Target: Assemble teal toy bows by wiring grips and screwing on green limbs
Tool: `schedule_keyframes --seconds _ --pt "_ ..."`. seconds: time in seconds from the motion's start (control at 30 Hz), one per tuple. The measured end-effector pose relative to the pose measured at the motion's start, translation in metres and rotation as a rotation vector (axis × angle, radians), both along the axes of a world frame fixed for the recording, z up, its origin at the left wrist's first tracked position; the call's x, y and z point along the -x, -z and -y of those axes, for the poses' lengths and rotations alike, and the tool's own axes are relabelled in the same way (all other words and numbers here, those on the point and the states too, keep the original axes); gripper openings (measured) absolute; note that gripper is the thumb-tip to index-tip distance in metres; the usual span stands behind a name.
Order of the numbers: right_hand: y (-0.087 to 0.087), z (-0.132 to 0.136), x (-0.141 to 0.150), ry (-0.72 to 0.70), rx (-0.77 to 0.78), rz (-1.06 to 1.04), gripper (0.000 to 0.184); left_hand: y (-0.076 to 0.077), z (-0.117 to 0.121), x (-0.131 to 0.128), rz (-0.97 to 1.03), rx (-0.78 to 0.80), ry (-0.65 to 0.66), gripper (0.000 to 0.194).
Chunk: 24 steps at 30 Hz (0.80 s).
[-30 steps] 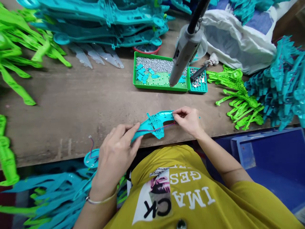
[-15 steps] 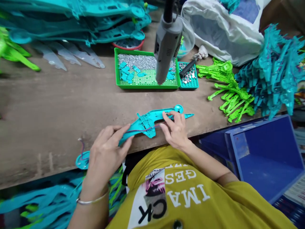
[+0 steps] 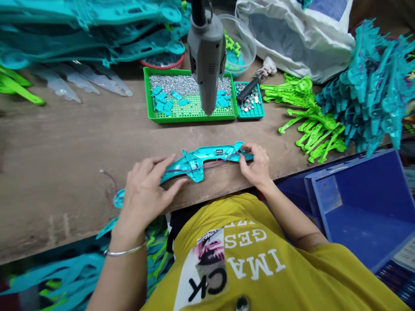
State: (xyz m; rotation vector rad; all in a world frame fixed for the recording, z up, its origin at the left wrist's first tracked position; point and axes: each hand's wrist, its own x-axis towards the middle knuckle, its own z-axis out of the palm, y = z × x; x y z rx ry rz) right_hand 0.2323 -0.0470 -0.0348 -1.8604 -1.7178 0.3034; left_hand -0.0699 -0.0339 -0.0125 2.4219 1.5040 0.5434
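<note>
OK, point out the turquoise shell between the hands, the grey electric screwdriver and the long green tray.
turquoise shell [image 3: 195, 173]: head view, on its wide middle section.
grey electric screwdriver [image 3: 207, 56]: head view, on its body.
green tray [image 3: 191, 119]: head view, on its front wall.

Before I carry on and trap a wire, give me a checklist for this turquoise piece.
1. Left hand at the long piece's left part: ok.
2. Right hand at its right end: ok.
3. Wires inside the piece's outline: not ok, they span its open curve.
4. Wire ends under the right fingers: cannot tell, covered.
5. Grey hanging tool away from the piece: ok.
6. Small metal pieces in the green tray: ok.
</note>
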Motion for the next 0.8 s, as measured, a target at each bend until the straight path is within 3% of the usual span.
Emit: schedule_keyframes --seconds 0.13,0.23,0.33,0.53,0.8 --pt "-0.003 -0.005 0.001 -0.024 0.01 -0.004 0.016 -0.011 0.004 -0.062 0.158 -0.047 0.085 0.026" --pt "-0.005 -0.008 -0.002 -0.048 0.009 -0.044 0.017 -0.007 0.002 -0.113 0.156 -0.034 0.112 0.022" --pt "-0.008 -0.009 -0.005 -0.076 -0.049 -0.105 0.018 0.002 -0.006 -0.145 0.102 -0.008 0.075 0.024" --pt "-0.016 -0.005 -0.014 -0.14 -0.148 -0.241 0.017 0.015 -0.015 -0.156 0.129 -0.042 0.063 0.025" --pt "-0.016 -0.008 -0.03 -0.26 -0.219 -0.201 0.015 0.024 -0.009 -0.157 0.145 -0.134 0.082 0.035"
